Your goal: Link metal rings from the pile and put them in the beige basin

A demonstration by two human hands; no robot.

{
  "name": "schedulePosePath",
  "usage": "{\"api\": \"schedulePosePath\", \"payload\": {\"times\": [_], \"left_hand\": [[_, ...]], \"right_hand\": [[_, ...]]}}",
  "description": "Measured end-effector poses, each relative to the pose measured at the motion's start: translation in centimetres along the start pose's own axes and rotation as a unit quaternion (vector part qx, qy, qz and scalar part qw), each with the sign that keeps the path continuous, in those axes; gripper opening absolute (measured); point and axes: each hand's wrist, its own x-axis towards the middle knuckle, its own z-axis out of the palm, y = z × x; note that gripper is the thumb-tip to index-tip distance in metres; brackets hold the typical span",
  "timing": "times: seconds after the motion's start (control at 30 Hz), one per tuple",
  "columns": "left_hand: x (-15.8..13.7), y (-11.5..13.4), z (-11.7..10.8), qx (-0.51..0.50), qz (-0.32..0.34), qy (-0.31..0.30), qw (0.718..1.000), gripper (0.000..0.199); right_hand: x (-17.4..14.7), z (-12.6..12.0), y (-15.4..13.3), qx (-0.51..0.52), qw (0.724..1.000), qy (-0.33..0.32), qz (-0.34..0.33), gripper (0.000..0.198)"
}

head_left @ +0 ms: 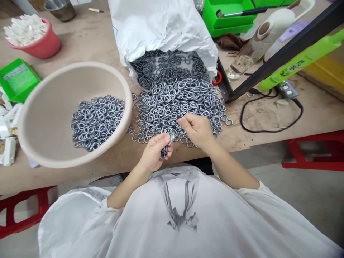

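Observation:
A loose pile of grey metal rings [172, 102] spreads over the table from the mouth of a white sack [163, 28]. At the near edge of this pile, my left hand [156, 148] is closed around several metal rings [171, 139], one of them standing up at the thumb. My right hand [197, 129] is just right of it, over the pile, with thumb and fingers pinched together. A small dark bit shows at those fingertips, too small to name. Left of the pile, a wide beige basin [40, 118] holds a heap of similar rings [98, 120].
At left are a red bucket [48, 41] of white pieces, a metal bowl [60, 10] and a green bin [16, 80]. Right of the pile stand a black metal post [268, 61], a clear bottle [247, 53] and a black cable [258, 132]. A hammer [242, 12] lies across green trays [228, 23].

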Motion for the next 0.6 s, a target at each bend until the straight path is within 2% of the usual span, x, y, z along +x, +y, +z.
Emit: {"api": "schedulePosePath", "payload": {"times": [0.1,0.2,0.3,0.4,0.53,0.6], "left_hand": [[0.0,0.1,-0.5,-0.014,0.025,0.011,1.0,0.036],[0.4,0.1,-1.2,-0.016,0.031,0.024,0.999,0.029],[0.8,0.1,-1.7,-0.019,0.028,0.019,0.999,0.029],[1.0,0.3,-1.7,-0.047,0.021,0.015,0.999,0.032],[1.2,0.7,-1.6,-0.098,0.003,0.019,0.995,0.022],[1.3,0.7,-1.5,-0.092,0.017,0.025,0.995,0.026]], "right_hand": [[1.3,-1.2,1.7,0.007,0.997,0.062,0.035,0.053],[3.0,-2.3,3.8,-0.094,0.988,0.103,0.069,0.043],[4.5,-2.5,5.5,-0.204,0.974,0.069,0.07,0.035],[5.1,-2.0,6.1,-0.25,0.965,0.029,0.081,0.028],[5.4,-1.7,6.2,-0.24,0.965,0.038,0.096,0.022],[5.3,-1.8,5.9,-0.186,0.976,0.066,0.089,0.023]]}}
